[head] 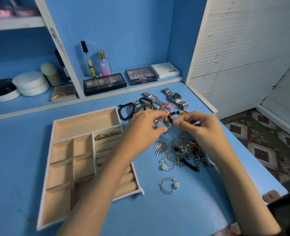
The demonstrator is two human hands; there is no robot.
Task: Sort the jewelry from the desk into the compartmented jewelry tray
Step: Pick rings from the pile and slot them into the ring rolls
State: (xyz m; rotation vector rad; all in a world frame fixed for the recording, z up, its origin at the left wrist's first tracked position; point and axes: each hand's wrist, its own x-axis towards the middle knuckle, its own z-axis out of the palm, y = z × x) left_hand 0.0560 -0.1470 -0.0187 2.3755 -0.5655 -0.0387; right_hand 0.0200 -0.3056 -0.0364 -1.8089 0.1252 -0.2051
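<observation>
A beige compartmented jewelry tray (54, 157) lies on the blue desk at the left; a few rings (105, 135) sit in its top ring-roll slot. To its right lies a tangled heap of silver chains and hoop earrings (183, 150), with bead bracelets (132, 108) and two silver watches (175, 97) behind it. A beaded flower ring (169, 185) lies alone nearer me. My left hand (144, 128) and my right hand (197, 125) meet over the heap. Both pinch a small piece (167, 119) joined to a red cord with black beads (172, 114).
Three eyeshadow palettes (105, 83) and two perfume bottles (103, 65) stand on the back ledge. Round jars (31, 83) and a sponge sit on the left shelf. The desk's right edge (253, 155) drops to a patterned floor.
</observation>
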